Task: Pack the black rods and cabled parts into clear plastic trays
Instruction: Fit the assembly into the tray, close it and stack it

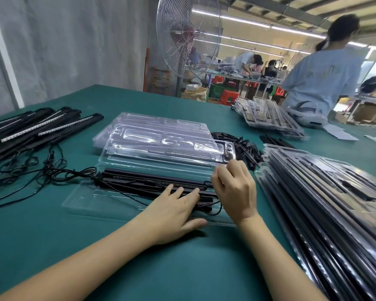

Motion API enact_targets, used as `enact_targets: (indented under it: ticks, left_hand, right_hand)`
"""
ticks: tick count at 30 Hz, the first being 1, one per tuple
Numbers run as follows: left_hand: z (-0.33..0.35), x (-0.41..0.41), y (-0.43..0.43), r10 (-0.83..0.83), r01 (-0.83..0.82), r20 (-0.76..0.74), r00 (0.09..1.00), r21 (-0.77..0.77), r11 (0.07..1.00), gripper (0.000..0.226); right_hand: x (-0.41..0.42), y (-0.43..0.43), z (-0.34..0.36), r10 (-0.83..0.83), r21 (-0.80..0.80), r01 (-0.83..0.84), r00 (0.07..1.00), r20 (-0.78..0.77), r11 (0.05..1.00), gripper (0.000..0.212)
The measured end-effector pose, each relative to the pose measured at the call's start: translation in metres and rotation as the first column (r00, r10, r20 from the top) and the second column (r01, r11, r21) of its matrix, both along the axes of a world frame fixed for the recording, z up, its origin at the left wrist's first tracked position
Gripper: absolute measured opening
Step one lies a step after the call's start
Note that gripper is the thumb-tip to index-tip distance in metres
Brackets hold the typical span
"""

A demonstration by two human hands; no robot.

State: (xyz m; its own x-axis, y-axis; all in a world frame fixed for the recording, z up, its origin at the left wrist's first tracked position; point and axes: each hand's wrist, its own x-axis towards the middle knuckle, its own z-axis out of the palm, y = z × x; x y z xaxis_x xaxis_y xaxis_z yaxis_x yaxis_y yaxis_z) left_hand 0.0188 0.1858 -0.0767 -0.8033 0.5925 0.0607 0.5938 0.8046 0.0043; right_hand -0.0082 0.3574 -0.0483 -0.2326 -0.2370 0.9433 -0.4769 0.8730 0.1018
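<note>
A clear plastic tray [89, 202] lies open on the green table in front of me. Black rods [139, 178] with thin black cables lie along its middle channel. My left hand [174, 210] rests flat on the rods, fingers straight. My right hand [234, 192] has its fingers curled at the right end of the tray, pinching the edge of the tray's clear lid [161, 161]. A stack of empty clear trays [159, 135] sits just behind. Loose black rods with cables [37, 129] lie at the left.
A tall slanted stack of packed trays [326, 203] fills the right side. Small black parts [245, 146] lie heaped behind my right hand. More packed trays [271, 118] sit at the far right, by a person in a light shirt [317, 83]. A large fan [189, 38] stands behind the table.
</note>
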Motion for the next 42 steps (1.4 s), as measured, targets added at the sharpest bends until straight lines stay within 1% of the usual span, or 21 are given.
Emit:
enact_targets:
  ticks: [1,3,4,6,8,9,10,13,16,20,22,24,27,30,31,33,34,36,38,40,42]
  left_hand:
    - [0.000,0.000,-0.001,-0.002,0.002,0.011,1.000,0.000,1.000,0.086]
    - [0.001,0.000,-0.003,-0.005,0.004,0.035,0.999,0.014,1.000,0.090]
    - [0.001,0.000,-0.004,-0.004,0.003,0.046,0.999,0.022,1.000,0.089]
    - [0.001,-0.001,-0.004,0.002,-0.003,0.047,0.999,0.029,1.000,0.084]
    - [0.001,0.000,-0.004,0.004,-0.005,0.040,0.999,0.010,1.000,0.078]
    - [0.001,0.000,-0.004,0.005,-0.005,0.040,0.999,0.002,1.000,0.075]
    - [0.002,0.000,-0.003,0.009,-0.009,0.043,0.999,0.001,1.000,0.073]
    - [0.004,-0.001,-0.004,0.027,-0.028,0.061,0.998,0.018,0.999,0.071]
    - [0.004,-0.002,-0.005,0.026,-0.029,0.069,0.997,0.038,0.999,0.070]
    - [0.005,-0.001,-0.003,0.042,-0.047,0.075,0.996,0.058,0.997,0.070]
    - [0.005,-0.001,-0.001,0.065,-0.071,0.082,0.994,0.070,0.995,0.067]
    - [0.004,-0.002,0.001,0.092,-0.098,0.065,0.994,0.090,0.991,0.061]
    - [0.005,-0.005,0.005,0.124,-0.127,0.045,0.991,0.088,0.988,0.057]
    - [0.008,-0.007,0.010,0.129,-0.130,0.015,0.992,0.048,0.990,0.053]
    - [0.010,-0.007,0.011,0.130,-0.129,-0.012,0.991,0.054,0.990,0.050]
    - [0.013,-0.007,0.012,0.138,-0.129,-0.094,0.986,0.103,0.986,0.041]
    - [0.014,-0.006,0.012,0.147,-0.131,-0.121,0.982,0.127,0.983,0.040]
    - [0.016,-0.005,0.014,0.175,-0.153,-0.137,0.975,0.154,0.976,0.043]
    - [0.017,-0.004,0.016,0.205,-0.179,-0.145,0.968,0.173,0.968,0.047]
    - [0.017,-0.005,0.017,0.233,-0.203,-0.153,0.960,0.190,0.961,0.051]
    - [0.019,-0.006,0.018,0.246,-0.216,-0.162,0.956,0.182,0.959,0.053]
  right_hand:
    - [0.004,-0.002,-0.001,0.029,-0.062,-0.027,0.999,0.036,0.998,0.030]
    - [0.014,-0.008,0.000,0.133,-0.342,-0.073,0.978,0.158,0.937,0.034]
    - [0.018,-0.010,0.004,0.221,-0.533,-0.075,0.951,0.214,0.843,0.037]
    - [0.024,-0.010,0.017,0.450,-0.836,-0.064,0.864,0.227,0.545,0.038]
    - [0.026,-0.005,0.027,0.655,-0.957,-0.067,0.742,0.141,0.282,0.040]
    - [0.028,-0.002,0.030,0.719,-0.975,-0.077,0.687,0.100,0.209,0.042]
    - [0.030,0.000,0.032,0.755,-0.978,-0.084,0.649,0.091,0.189,0.042]
    - [0.036,0.003,0.024,0.753,-0.938,-0.035,0.607,0.254,0.344,0.032]
    - [0.032,0.001,0.004,0.646,-0.843,0.113,0.592,0.482,0.525,0.032]
    - [0.024,-0.008,-0.008,0.351,-0.570,0.158,0.648,0.676,0.806,0.030]
    - [0.022,-0.016,-0.007,0.268,-0.415,0.103,0.619,0.738,0.904,0.027]
    - [0.020,-0.021,-0.009,0.074,-0.168,0.106,0.586,0.807,0.980,0.027]
    - [0.020,-0.024,-0.011,-0.215,0.078,0.263,0.547,0.809,0.962,0.035]
    - [0.026,-0.026,-0.013,-0.314,0.142,0.296,0.686,0.657,0.945,0.038]
    - [0.027,-0.027,-0.013,-0.346,0.166,0.315,0.695,0.630,0.935,0.039]
    - [0.029,-0.025,-0.015,-0.368,0.186,0.346,0.594,0.715,0.920,0.043]
    - [0.030,-0.021,-0.017,-0.309,0.143,0.325,0.546,0.779,0.935,0.040]
    - [0.034,-0.011,-0.020,-0.034,-0.096,0.245,0.477,0.878,0.965,0.023]
    - [0.040,0.001,-0.018,0.208,-0.315,0.168,0.462,0.862,0.934,0.012]
    - [0.045,0.013,-0.016,0.195,-0.275,0.108,0.471,0.860,0.955,0.008]
    - [0.050,0.021,-0.013,0.193,-0.254,0.089,0.434,0.880,0.963,0.019]
